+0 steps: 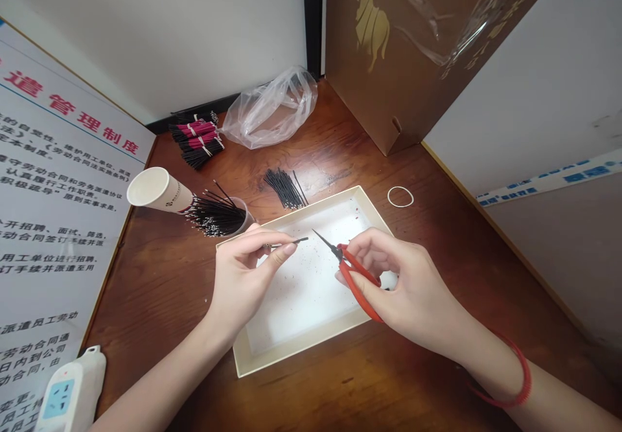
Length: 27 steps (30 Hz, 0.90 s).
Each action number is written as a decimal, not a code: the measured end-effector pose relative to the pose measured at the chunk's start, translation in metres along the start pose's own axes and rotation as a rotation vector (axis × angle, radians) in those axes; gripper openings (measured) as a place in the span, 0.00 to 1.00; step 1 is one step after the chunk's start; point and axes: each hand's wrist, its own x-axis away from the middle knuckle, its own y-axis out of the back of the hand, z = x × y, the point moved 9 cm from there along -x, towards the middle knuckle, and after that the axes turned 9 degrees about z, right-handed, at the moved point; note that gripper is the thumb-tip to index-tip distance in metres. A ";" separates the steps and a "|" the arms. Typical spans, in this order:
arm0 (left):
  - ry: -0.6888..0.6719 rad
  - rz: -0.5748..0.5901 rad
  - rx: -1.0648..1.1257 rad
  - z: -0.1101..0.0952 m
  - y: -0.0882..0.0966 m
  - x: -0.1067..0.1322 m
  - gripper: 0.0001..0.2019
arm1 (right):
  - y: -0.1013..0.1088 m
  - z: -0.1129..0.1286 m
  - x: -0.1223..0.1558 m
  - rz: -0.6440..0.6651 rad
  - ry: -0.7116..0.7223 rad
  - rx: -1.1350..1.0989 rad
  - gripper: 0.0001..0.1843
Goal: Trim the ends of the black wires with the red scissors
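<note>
Between thumb and fingers, my left hand [247, 267] pinches a thin black wire [302, 239] whose end points right. My right hand [396, 276] grips a pair of scissors [359, 286] with red handles. Their slim dark blades look closed, with the tip a little right of the wire's end, not touching it. Both hands are above a shallow white box lid [311, 296] with small dark specks scattered inside. Beyond its far edge lies a row of short black wires [284, 188]. More black wires [214, 215] stick out of a clear cup [247, 215] lying on its side.
A paper cup [158, 190] leans at the left. Behind it are bundles of black and magenta wires [197, 137] and a clear plastic bag [272, 108]. A rubber band [400, 197] lies right of the lid. A brown carton [389, 50] stands behind, a power strip [70, 390] front left.
</note>
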 end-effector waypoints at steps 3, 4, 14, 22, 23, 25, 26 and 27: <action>-0.003 -0.003 -0.002 -0.001 0.000 0.000 0.03 | 0.001 0.003 0.001 -0.006 0.028 0.008 0.07; -0.003 -0.004 -0.003 -0.001 0.000 0.000 0.03 | 0.001 0.005 0.001 -0.005 0.049 0.010 0.08; -0.027 -0.006 -0.002 -0.006 -0.001 -0.001 0.04 | -0.003 -0.001 0.000 0.014 -0.035 -0.104 0.10; -0.042 -0.028 -0.009 -0.009 0.002 0.000 0.06 | -0.004 0.002 0.002 0.022 -0.020 0.012 0.08; -0.044 -0.030 -0.012 -0.009 0.002 0.001 0.06 | -0.005 0.001 0.002 0.021 -0.026 0.016 0.09; -0.047 -0.033 -0.020 -0.009 0.003 0.000 0.06 | -0.005 0.001 0.003 0.016 -0.021 0.006 0.08; -0.050 -0.033 -0.024 -0.009 0.003 0.000 0.06 | -0.005 0.001 0.003 0.013 -0.013 -0.003 0.08; -0.051 -0.033 -0.028 -0.009 0.003 0.000 0.06 | -0.005 0.001 0.003 0.014 -0.009 -0.010 0.08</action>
